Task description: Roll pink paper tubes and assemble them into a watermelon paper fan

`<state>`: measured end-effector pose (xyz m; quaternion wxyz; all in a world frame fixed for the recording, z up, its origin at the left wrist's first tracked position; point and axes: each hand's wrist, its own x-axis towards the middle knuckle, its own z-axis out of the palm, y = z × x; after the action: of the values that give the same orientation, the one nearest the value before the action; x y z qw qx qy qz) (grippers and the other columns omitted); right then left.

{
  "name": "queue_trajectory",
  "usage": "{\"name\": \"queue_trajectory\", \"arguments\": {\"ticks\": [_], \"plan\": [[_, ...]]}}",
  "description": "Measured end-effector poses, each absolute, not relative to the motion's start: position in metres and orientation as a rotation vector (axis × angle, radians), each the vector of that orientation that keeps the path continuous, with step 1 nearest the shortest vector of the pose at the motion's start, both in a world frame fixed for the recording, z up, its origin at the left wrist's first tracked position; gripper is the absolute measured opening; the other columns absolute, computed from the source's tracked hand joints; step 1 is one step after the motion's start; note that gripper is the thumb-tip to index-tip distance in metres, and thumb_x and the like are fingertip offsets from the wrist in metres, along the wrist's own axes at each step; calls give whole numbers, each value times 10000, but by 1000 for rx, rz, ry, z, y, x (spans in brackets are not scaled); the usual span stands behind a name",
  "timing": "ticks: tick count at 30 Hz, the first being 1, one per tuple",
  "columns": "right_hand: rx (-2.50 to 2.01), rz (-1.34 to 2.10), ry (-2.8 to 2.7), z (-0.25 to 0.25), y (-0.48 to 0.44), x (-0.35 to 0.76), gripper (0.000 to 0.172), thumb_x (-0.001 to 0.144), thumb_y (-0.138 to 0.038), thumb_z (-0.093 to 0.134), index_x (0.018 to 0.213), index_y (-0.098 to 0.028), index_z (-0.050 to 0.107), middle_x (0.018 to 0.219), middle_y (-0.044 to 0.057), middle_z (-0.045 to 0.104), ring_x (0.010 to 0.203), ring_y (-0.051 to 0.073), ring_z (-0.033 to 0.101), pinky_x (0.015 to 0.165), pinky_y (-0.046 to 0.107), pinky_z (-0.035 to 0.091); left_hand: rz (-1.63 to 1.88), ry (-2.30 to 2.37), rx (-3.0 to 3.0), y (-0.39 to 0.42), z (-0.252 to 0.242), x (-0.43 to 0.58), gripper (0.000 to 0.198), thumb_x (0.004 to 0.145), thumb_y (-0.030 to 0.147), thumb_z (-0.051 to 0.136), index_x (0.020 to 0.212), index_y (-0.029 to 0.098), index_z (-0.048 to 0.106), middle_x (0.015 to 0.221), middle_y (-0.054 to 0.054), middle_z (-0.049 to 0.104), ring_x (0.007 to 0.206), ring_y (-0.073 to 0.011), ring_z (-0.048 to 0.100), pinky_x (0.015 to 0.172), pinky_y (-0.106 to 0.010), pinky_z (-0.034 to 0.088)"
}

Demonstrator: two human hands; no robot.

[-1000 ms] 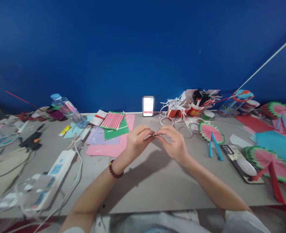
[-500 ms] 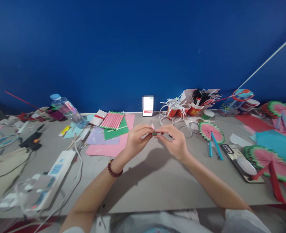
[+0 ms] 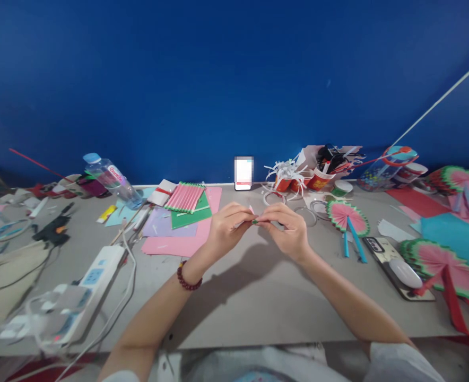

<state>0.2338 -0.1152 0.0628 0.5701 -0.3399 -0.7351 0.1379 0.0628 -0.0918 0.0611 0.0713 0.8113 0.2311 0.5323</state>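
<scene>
Above the middle of the grey table, my left hand [image 3: 227, 228] and my right hand [image 3: 285, 229] meet fingertip to fingertip. Both pinch a small piece of folded paper [image 3: 254, 222], with a bit of green showing between the fingers and a pale pink tip above them. The fingers hide most of it. To the left lies a pleated pink paper strip with green edges [image 3: 185, 197], on top of a green sheet [image 3: 197, 215]. A finished watermelon paper fan [image 3: 347, 217] with blue sticks is right of my right hand.
A phone [image 3: 243, 178] stands against the blue wall. At left are a power strip [image 3: 95, 281], a glue gun [image 3: 55, 227] and a leaning water bottle [image 3: 115, 180]. Paper cups [image 3: 319, 179], a phone with a mouse [image 3: 405, 272] on it and more fans [image 3: 445, 265] occupy the right.
The fingertips of both hands have drawn closer together over the paper, and less of it shows. Everything else stays in place apart from a slight shift of the view.
</scene>
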Motion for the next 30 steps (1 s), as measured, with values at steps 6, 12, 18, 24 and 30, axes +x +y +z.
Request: {"name": "queue_trajectory", "arguments": {"ticks": [6, 12, 18, 24, 30], "plan": [[-803, 294, -1721, 60, -118, 231, 141, 824, -178, 599, 825, -240, 725, 769, 42, 677, 723, 163, 615, 663, 307, 507, 1574, 718, 2413, -91, 58, 63, 56, 819, 153, 608, 792, 182, 648, 775, -49, 679, 722, -134, 579, 658, -265, 477], [-875, 438, -1702, 56, -108, 239, 314, 772, -297, 679, 1081, -246, 658, 938, 58, 692, 840, 189, 628, 758, 352, 520, 1432, 802, 2038, -95, 65, 62, 107, 814, 274, 627, 781, 184, 676, 802, -59, 683, 698, -127, 606, 612, -250, 494], [-1058, 989, -1936, 50, -93, 250, 387, 751, -384, 678, 1101, -218, 664, 1052, 68, 701, 971, 235, 637, 875, 404, 491, 1367, 817, 1323, -86, 69, 61, 213, 678, 330, 747, 757, 156, 652, 682, -15, 654, 532, -89, 575, 486, -214, 474], [-1046, 1475, -1792, 40, -91, 243, 388, 797, -461, 599, 996, -142, 695, 909, 87, 729, 831, 205, 680, 801, 358, 529, 1373, 932, 1060, -71, 61, 55, 271, 639, 347, 767, 720, 144, 606, 617, 13, 607, 534, -75, 569, 479, -188, 447], [-1198, 1232, -1758, 37, -89, 242, 365, 803, -412, 588, 1045, -151, 668, 818, 54, 716, 682, 163, 658, 666, 297, 516, 1288, 904, 966, -60, 53, 48, 366, 622, 349, 777, 888, 162, 610, 819, -10, 618, 712, -117, 642, 550, -199, 506]]}}
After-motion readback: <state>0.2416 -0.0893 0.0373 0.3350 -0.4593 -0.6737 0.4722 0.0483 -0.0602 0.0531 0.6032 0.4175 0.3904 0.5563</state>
